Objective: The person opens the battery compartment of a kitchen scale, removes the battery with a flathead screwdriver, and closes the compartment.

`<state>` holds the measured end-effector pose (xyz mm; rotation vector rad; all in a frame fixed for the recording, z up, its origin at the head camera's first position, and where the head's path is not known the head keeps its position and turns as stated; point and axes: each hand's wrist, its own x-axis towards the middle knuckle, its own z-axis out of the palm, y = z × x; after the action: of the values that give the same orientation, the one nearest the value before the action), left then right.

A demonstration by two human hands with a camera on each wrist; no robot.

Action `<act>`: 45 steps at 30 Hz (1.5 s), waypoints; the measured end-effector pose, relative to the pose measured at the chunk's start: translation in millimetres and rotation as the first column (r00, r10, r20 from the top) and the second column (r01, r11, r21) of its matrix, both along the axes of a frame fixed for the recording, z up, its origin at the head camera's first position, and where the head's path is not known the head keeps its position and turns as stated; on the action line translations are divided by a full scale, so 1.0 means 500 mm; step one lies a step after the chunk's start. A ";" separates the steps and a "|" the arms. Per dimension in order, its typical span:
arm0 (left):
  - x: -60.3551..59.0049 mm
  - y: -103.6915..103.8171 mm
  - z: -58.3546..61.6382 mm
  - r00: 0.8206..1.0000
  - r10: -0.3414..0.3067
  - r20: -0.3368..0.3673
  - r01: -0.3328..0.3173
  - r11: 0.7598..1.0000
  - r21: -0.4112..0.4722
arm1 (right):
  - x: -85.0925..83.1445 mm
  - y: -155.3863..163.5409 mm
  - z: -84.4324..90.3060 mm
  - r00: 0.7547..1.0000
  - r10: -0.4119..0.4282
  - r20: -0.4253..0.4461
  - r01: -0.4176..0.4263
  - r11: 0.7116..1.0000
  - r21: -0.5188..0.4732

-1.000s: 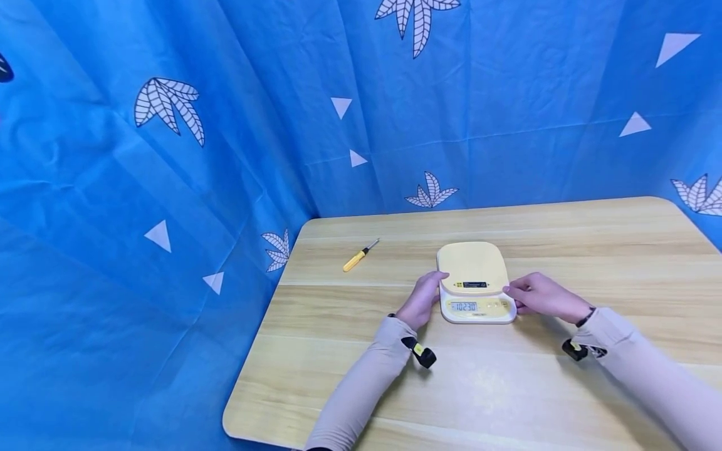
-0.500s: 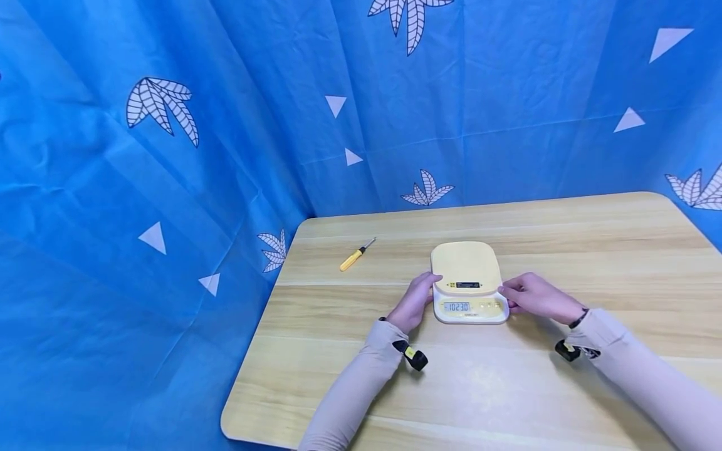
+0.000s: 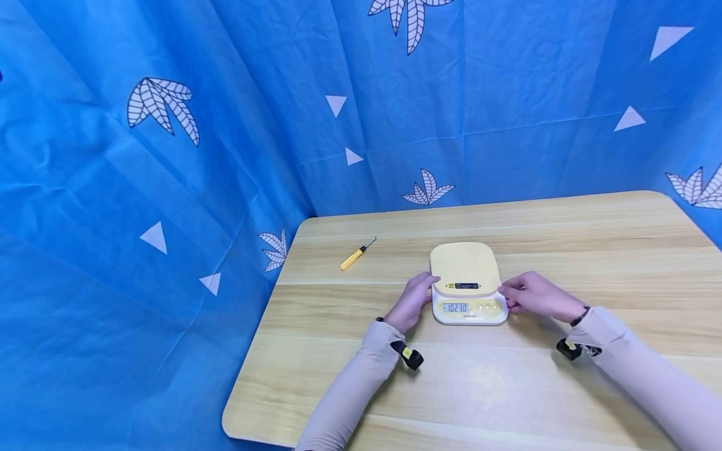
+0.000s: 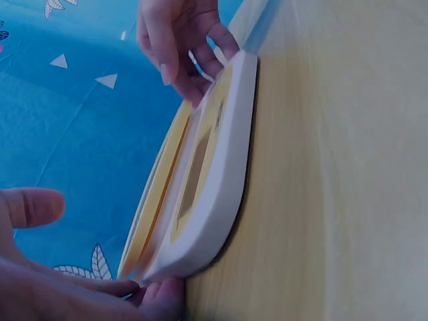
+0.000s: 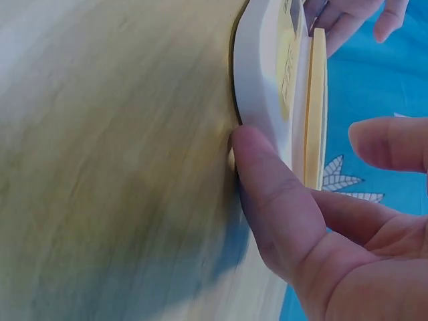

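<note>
A pale yellow and white digital kitchen scale [image 3: 465, 266] lies flat on the wooden table in the head view, its display [image 3: 455, 308] reading about -1023.0. Along its left side sits my left hand [image 3: 412, 302], fingers touching the edge. My right hand [image 3: 538, 297] touches the opposite side near the buttons [image 3: 487, 306]. In the left wrist view the thumb [image 4: 37, 207] stands away from the scale [image 4: 224, 174], while the fingertips meet its side low down. The right wrist view has a finger [image 5: 267, 177] against the scale's lower edge and the thumb lifted off.
A screwdriver [image 3: 353, 258] with a yellow handle lies at the back left of the table [image 3: 316, 351]. Behind and to the left hangs a blue curtain [image 3: 271, 113] with white leaf and triangle prints, close to the table's edges.
The scale has slid slightly to the left across the table, both hands moving along with it. The camera view has shifted a little, and the screwdriver lies where it was.
</note>
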<state>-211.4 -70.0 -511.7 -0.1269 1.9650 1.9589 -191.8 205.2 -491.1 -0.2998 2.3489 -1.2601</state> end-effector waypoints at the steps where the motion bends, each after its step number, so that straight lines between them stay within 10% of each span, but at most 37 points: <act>1: -0.003 -0.003 0.001 1.000 0.000 -0.001 0.000 1.000 -0.002 | -0.002 0.002 -0.001 1.000 -0.005 0.007 0.005 1.000 -0.011; 28: -0.051 -0.016 0.003 0.999 -0.024 0.034 0.023 1.000 0.015 | -0.073 -0.008 -0.001 0.992 -0.103 0.078 0.105 0.994 -0.024; 45: -0.049 0.021 0.021 0.990 0.116 0.085 -0.129 0.976 0.176 | -0.056 -0.012 -0.023 0.972 -0.234 0.038 0.237 0.965 -0.115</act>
<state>-235.9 -59.4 -501.0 -0.2756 1.7605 2.1676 -219.7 199.1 -502.7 -0.0420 2.3462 -1.5089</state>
